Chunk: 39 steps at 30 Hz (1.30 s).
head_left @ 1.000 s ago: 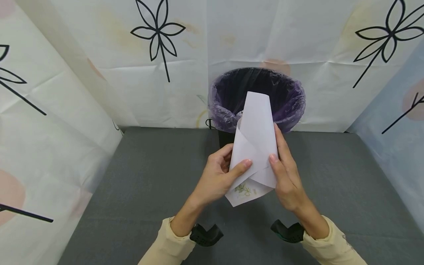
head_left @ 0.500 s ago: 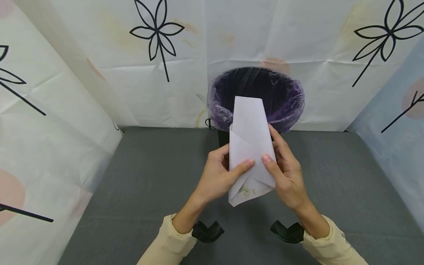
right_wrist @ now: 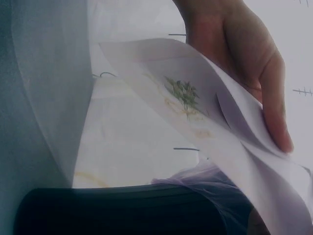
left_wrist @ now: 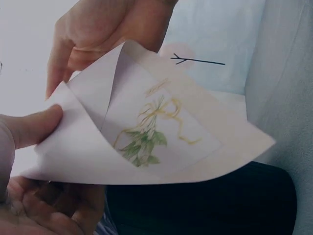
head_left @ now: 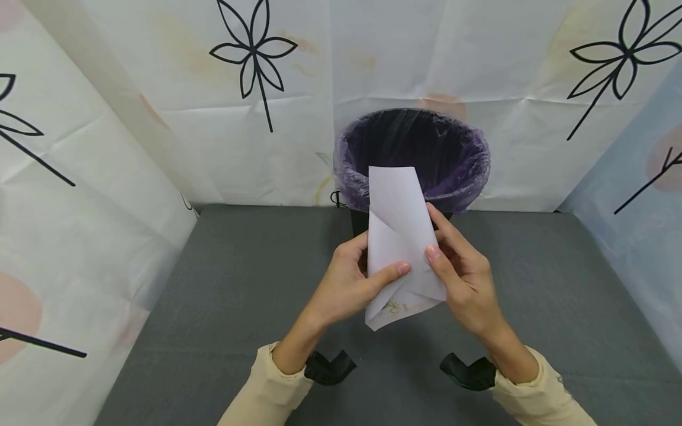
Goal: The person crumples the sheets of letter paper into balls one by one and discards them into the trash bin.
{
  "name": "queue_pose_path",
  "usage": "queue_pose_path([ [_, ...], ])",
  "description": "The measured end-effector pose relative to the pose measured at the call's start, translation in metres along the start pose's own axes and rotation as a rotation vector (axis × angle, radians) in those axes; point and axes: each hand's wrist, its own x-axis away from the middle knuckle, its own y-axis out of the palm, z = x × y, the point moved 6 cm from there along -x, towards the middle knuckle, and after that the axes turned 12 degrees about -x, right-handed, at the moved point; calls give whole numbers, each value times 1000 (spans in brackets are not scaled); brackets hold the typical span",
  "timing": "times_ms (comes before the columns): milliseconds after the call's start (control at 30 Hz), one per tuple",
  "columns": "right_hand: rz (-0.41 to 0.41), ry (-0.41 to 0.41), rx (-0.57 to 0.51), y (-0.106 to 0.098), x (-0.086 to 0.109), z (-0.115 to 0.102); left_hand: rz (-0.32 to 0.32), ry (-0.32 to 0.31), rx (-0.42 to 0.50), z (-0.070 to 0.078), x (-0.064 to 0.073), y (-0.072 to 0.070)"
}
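A white sheet of paper (head_left: 399, 219), folded over itself into a tapering shape, is held up between both hands in the head view. Its wide lower end shows a printed green plant with a yellow ribbon (left_wrist: 146, 142), clearest in the left wrist view. My left hand (head_left: 346, 281) grips the left edge, thumb across the front and fingers behind. On the opposite edge, my right hand (head_left: 469, 281) pinches the paper with its thumb in front. The fingers behind the sheet are partly hidden.
A dark bin (head_left: 362, 223) lined with a purple plastic bag (head_left: 466, 186) stands just beyond the paper, against the flower-patterned cloth backdrop (head_left: 176, 142). Dark grey cloth (head_left: 240, 284) covers the surface below. Each wrist wears a black camera mount (head_left: 329, 368).
The folded paper's top end has swung left and dropped lower. More of the fold now wraps over the printed plant. Slightly rightward, my right hand has shifted along with its edge.
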Motion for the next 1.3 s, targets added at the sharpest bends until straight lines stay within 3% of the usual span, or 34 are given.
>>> queue_pose_path([
  [200, 27, -4, 28, -5, -2, -2, -83, -8, 49, -2, 0, -1],
  [467, 34, 48, 28, -6, -2, -1, -73, -37, 50, -6, -1, -3],
  [700, 32, 41, 26, -7, -1, 0, -102, -33, 83, -7, -2, -2],
  [967, 29, 32, -1, -7, -1, -1, -73, -33, 65, -6, -2, -3],
  [1200, -44, 75, 35, -9, 0, -1, -30, -5, 74, -5, -1, -7],
  [1300, -67, 55, 5, -10, 1, -2, -24, -2, 82, -4, -2, -8],
])
